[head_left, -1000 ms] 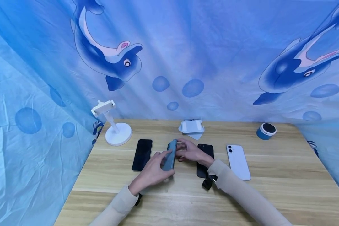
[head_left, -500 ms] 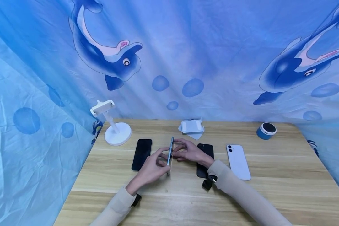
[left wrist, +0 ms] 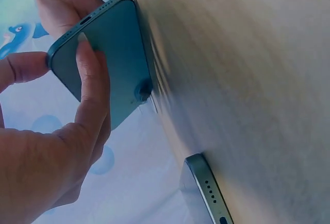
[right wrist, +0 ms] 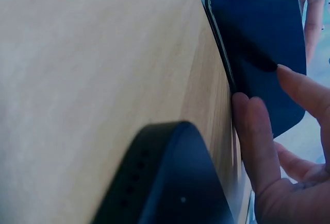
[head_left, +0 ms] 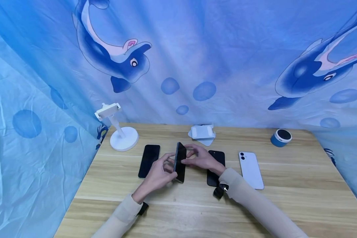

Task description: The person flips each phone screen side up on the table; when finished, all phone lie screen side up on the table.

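Between both hands a smartphone (head_left: 179, 163) stands on its long edge, leaning. Its black screen faces the right hand, and its teal back (left wrist: 124, 54) with a camera bump faces the left. The left hand (head_left: 162, 170) grips it at the near end, with the thumb on the bottom end and fingers against the back. At the screen side the right hand (head_left: 200, 158) holds it, one fingertip (right wrist: 286, 74) on the glass and others along the table-side edge. A dark-screened phone (head_left: 149, 161) lies left of the left hand. The right wrist passes over a black phone (head_left: 212, 178).
A white phone (head_left: 251, 170) lies face down further right. At the back stand a white phone stand (head_left: 124, 138) on the left, a small folded white holder (head_left: 202, 132) in the middle and a blue cylindrical speaker (head_left: 281, 138) on the right. All are on a wooden table (head_left: 196, 215).
The held phone has turned about its long edge: its teal back showed first, then its thin edge, now its black screen. The left hand has shifted slightly left; the right hand has barely moved.
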A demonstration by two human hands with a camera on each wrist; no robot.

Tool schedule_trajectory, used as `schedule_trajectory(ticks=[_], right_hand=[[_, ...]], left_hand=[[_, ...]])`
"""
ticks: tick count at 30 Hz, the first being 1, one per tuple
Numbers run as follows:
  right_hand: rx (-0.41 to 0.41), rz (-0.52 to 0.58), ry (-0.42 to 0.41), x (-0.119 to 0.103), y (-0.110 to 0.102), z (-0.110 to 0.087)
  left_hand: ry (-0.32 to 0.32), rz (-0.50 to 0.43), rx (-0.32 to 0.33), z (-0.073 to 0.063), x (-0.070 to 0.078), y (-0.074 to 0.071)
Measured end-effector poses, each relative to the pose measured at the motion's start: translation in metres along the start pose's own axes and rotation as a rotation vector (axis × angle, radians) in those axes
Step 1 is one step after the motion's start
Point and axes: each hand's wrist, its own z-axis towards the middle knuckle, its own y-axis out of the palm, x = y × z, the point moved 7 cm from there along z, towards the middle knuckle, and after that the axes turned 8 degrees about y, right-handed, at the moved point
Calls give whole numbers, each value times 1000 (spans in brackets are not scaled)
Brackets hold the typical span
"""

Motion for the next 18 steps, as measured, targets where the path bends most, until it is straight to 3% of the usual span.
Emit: schedule_trajectory(ticks=[5, 18], right_hand=[[70, -65, 13, -1, -4, 0], [138, -174, 20, -3, -6, 1]], left_hand=[[-1, 28, -1, 2, -4, -3], [-47, 120, -59, 4, -11, -9]])
